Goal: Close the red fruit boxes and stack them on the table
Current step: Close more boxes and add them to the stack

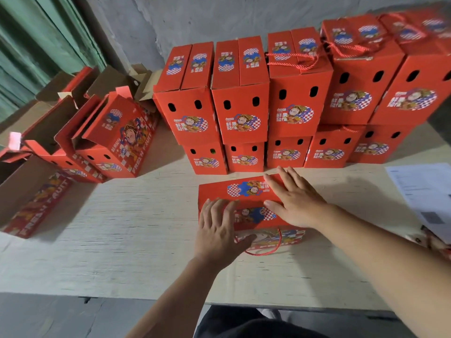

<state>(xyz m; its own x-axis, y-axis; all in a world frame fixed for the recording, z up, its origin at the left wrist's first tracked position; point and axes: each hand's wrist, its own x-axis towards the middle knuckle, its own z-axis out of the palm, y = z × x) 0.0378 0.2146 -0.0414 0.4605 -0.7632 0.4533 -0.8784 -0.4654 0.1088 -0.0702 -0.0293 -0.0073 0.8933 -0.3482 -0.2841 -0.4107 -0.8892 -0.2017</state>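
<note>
Red cardboard box (pixel 246 191) looks light, stiff, crushable; both hands, left hand (pixel 218 230) and right hand (pixel 295 201), press flat on its lid; grip the side walls to lift.

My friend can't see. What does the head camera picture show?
Two open hands, left hand and right hand, press the flaps of a red fruit box on a pale table. Behind stand stacked closed boxes; open boxes wait left.
</note>
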